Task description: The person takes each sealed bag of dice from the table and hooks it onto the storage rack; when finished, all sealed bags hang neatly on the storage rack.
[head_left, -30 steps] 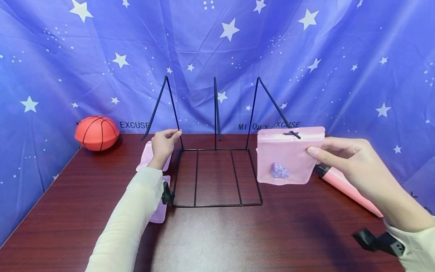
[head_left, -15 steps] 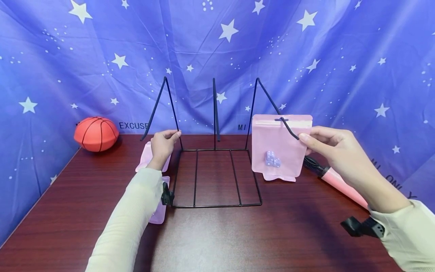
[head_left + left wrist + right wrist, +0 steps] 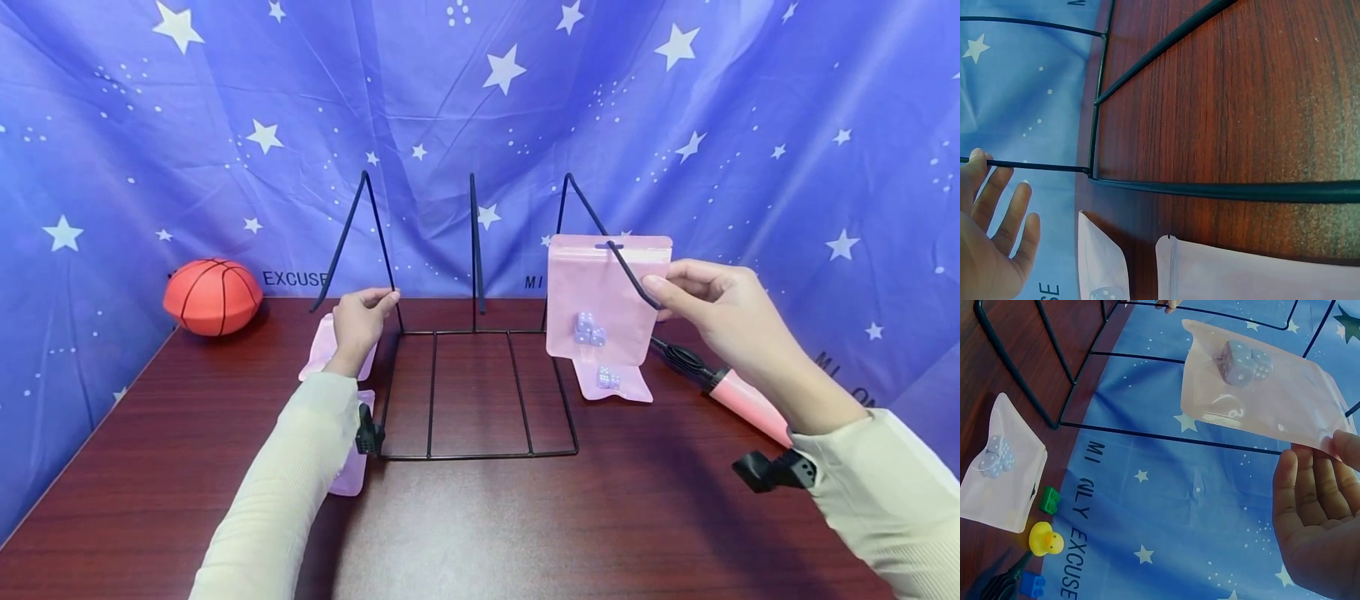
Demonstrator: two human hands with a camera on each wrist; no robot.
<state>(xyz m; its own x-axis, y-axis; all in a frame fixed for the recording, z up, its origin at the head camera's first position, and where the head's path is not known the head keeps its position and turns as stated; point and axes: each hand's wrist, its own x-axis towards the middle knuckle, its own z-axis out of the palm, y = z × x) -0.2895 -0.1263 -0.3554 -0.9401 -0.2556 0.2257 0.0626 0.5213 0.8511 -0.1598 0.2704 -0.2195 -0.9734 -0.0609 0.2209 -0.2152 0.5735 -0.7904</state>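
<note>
A black wire rack with three bent hooks stands on the table. My right hand pinches the right edge of a pink zip pouch with dice inside. The rack's right hook passes through the slot at the pouch's top, and its tip sticks out in front. Thumb and fingers of my left hand pinch the rack's left upright, which the left wrist view also shows. A second pink pouch with dice lies on the table behind the hung one. Two more pink pouches lie left of the rack, partly hidden by my left arm.
An orange-red ball with black lines sits at the back left. A pink-handled whisk lies at the right. In the right wrist view a yellow duck, a green block and a blue block lie near the table's back edge.
My right hand has moved left and away, sliding the pouch further along the right hook. The pouch behind it has come into view. My left hand has stayed in place.
</note>
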